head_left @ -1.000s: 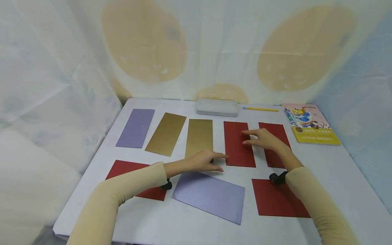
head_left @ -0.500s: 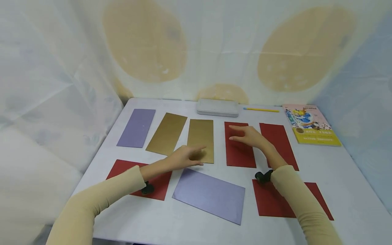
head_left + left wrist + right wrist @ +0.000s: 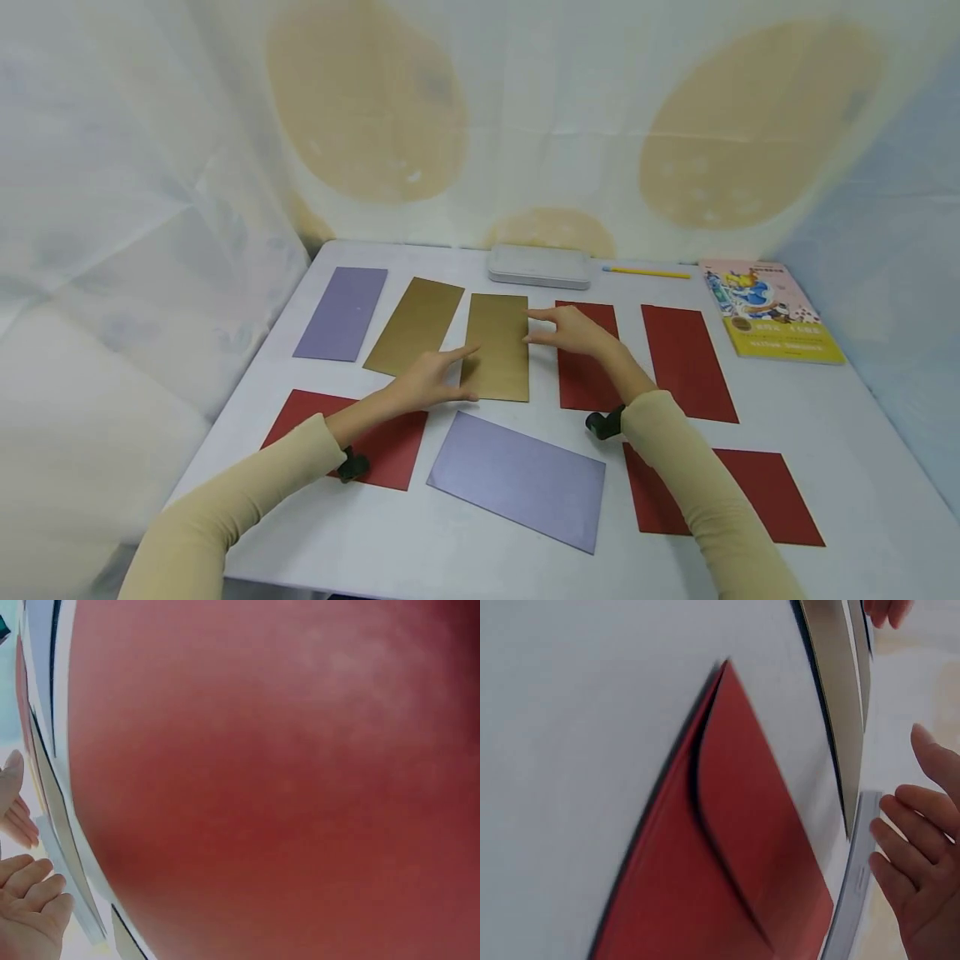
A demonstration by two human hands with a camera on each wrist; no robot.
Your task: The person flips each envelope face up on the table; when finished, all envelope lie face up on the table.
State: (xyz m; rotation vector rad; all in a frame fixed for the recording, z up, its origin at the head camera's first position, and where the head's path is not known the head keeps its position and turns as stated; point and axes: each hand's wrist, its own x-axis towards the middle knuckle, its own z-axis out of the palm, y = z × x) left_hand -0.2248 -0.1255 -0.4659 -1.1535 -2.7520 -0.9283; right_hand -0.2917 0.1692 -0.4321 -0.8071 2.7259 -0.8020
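A gold rectangular card (image 3: 495,354) lies flat in the middle of the table, between my two hands. My left hand (image 3: 422,383) reaches over its left edge, thumb and index finger spread apart. Near the card's right edge hovers my right hand (image 3: 581,333), above a red card (image 3: 585,387), its fingers extended. Whether either hand touches the gold card cannot be told. Both wrist views show fingers that hold nothing: the left hand (image 3: 30,907) at the lower left, the right hand (image 3: 922,855) at the right. Under my left wrist lies another red card (image 3: 397,450).
A second gold card (image 3: 416,325) and a purple one (image 3: 341,312) lie to the left. Another purple card (image 3: 521,479) is in front. More red cards (image 3: 690,362) lie right. At the back are a grey case (image 3: 540,265), a pencil (image 3: 647,272) and a book (image 3: 768,308).
Both hands have moved left. The right hand went from between two red cards toward the gold card; the left hand drew back to that card's left edge. The cards lie as before.
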